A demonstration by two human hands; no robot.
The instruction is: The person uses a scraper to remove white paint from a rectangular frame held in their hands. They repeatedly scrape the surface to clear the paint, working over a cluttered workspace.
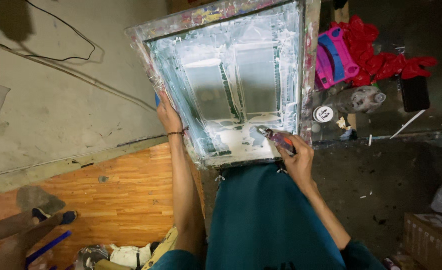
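A framed printing screen (308, 60) stands tilted in front of me, its mesh smeared with white paste and its border wrapped in clear tape. My left hand (168, 116) grips the frame's left edge, with a thin band on the wrist. My right hand (297, 159) holds a paint-stained scraper tool (276, 137), whose tip rests on the white paste near the screen's lower right corner. My dark teal garment (266, 220) fills the space under the frame.
A pink and blue plastic object (334, 56), crumpled red plastic (386, 62), a dirty bottle (361, 98) and a white-lidded jar (323, 114) lie on the dark surface at right. Cables (61, 59) cross the grey floor at left. Another person's foot (46, 216) rests on orange boards.
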